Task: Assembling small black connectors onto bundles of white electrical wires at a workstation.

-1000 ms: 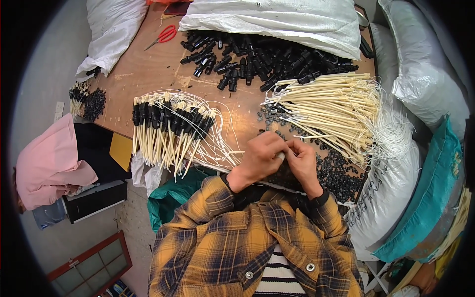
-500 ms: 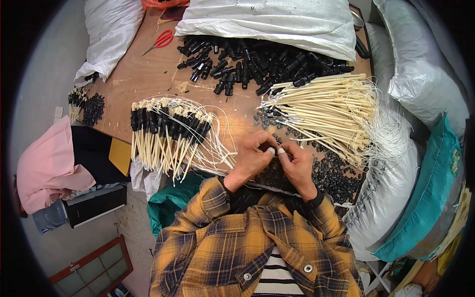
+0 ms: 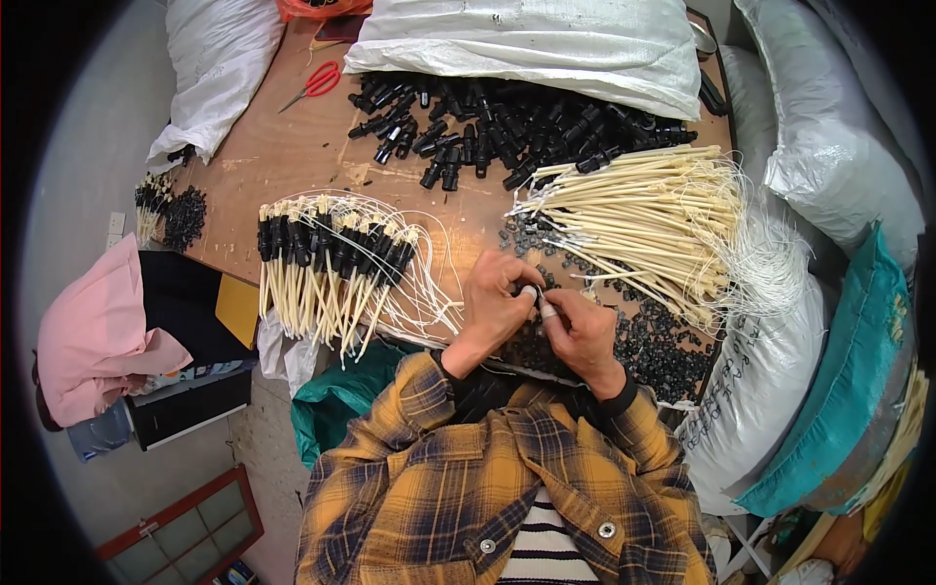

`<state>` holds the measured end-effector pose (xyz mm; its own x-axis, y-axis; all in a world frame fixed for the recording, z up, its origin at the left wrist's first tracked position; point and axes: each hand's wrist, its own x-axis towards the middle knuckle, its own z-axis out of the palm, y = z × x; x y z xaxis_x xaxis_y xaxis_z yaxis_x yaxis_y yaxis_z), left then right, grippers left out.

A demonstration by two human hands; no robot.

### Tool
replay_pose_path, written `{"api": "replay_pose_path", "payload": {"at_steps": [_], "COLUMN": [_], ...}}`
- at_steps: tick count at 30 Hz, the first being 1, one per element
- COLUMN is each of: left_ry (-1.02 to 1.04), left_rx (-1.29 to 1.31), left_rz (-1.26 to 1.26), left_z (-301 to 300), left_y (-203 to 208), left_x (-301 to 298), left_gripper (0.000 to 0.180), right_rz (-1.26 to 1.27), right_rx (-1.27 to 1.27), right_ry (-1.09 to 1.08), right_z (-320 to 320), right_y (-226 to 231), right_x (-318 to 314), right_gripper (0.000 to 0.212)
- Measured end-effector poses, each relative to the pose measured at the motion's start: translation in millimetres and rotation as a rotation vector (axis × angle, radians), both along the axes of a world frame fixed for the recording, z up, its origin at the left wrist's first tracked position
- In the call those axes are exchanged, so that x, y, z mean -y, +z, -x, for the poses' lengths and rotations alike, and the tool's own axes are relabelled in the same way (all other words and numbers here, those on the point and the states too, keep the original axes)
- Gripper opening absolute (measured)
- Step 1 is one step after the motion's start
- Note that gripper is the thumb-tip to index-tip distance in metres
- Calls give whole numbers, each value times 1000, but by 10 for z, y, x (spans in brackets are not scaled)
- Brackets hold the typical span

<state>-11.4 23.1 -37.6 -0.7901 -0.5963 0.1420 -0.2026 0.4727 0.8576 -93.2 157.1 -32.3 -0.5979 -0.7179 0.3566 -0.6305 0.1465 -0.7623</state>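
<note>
From my distant place I see the bundle of cream rods (image 3: 648,224) lying on the table (image 3: 292,146). The left hand (image 3: 495,300) and the right hand (image 3: 585,331) are at the near side of this bundle, by its left end. Both hands bring thumb and forefinger close, and their fingertips almost meet; whether they are clamped on something small, I cannot tell. Small black pieces (image 3: 673,356) are spread along the near side of the bundle, also around the hands. Well to its left lie rods with black sleeves (image 3: 331,244). Loose black connectors (image 3: 497,132) make a heap beyond it, and white threads (image 3: 775,263) trail from its right end.
</note>
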Motion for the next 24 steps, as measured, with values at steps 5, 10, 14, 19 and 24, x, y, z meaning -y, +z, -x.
{"api": "replay_pose_path", "payload": {"at_steps": [5, 10, 14, 19, 24], "left_ry": [2, -155, -361, -547, -392], "left_rx": [-109, -202, -210, 81, 120], "left_rz": [71, 457, 240, 194, 268], "left_z": [26, 32, 69, 23, -72], "left_y": [-30, 68, 271, 89, 75], "left_x": [68, 132, 94, 119, 124], "left_gripper": [13, 29, 54, 44, 32], "right_rz": [-51, -176, 139, 29, -340], "right_rx": [169, 555, 1299, 1002, -351], "right_ry": [127, -72, 78, 58, 239], "right_z": [40, 169, 245, 246, 241], "right_y": [-7, -5, 21, 166, 263], "right_x": [-61, -105, -211, -296, -312], "right_gripper": [14, 19, 12, 21, 26]}}
